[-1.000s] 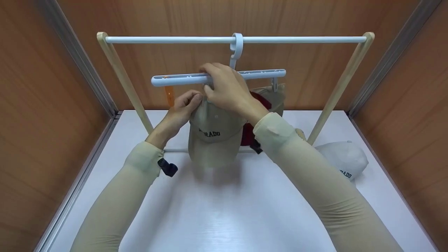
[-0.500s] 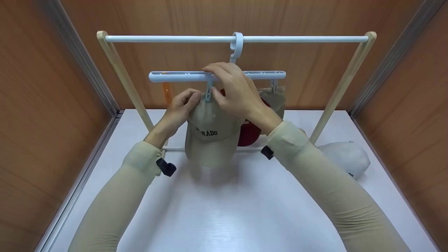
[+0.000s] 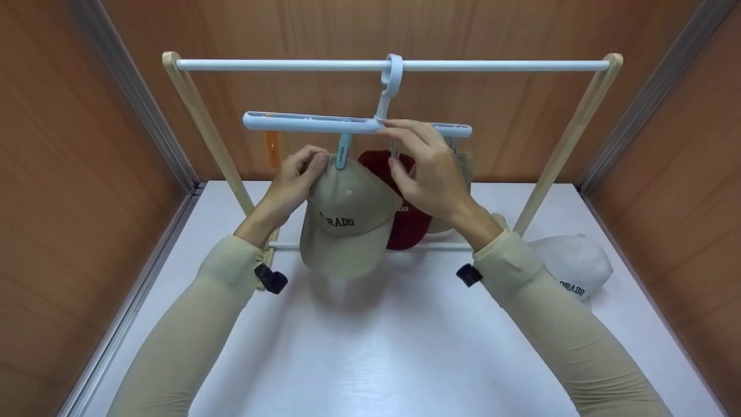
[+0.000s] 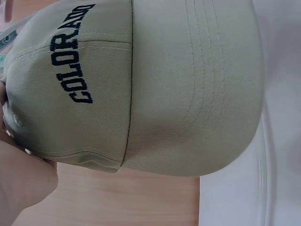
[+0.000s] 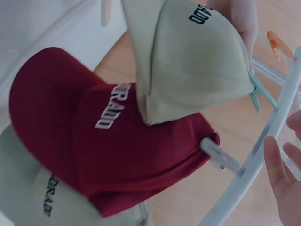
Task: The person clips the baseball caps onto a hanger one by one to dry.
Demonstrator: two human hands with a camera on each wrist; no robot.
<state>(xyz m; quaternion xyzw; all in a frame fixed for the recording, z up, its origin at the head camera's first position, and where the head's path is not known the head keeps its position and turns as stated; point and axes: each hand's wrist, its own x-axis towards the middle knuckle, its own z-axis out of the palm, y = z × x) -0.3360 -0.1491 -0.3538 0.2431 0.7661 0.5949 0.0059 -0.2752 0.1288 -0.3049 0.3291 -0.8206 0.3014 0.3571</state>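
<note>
A beige cap (image 3: pixel 347 200) with dark lettering hangs brim-down from a teal clip (image 3: pixel 344 152) on a pale blue hanger (image 3: pixel 301 122). My left hand (image 3: pixel 290 184) pinches this cap's crown at its left side, beside the clip. Its brim fills much of the left wrist view. My right hand (image 3: pixel 437 174) is by the hanger's right half, fingers loosely bent with nothing between them; whether they touch the bar I cannot tell. Behind it hangs a dark red cap (image 5: pixel 141 146), held by a grey clip (image 5: pixel 221 156). Another light cap (image 5: pixel 66 202) hangs beyond, partly hidden.
The hanger hooks over the white rail (image 3: pixel 503 65) of a rack with wooden legs (image 3: pixel 208 133). An orange clip (image 3: pixel 272 149) hangs near the hanger's left end. A pale grey cap (image 3: pixel 570 260) lies on the white table (image 3: pixel 359 359) at right. Wooden walls enclose the sides and back.
My right hand has moved right and slightly down, off the teal clip, uncovering it and the red cap. The hanger's left end has risen. My left hand stays on the beige cap.
</note>
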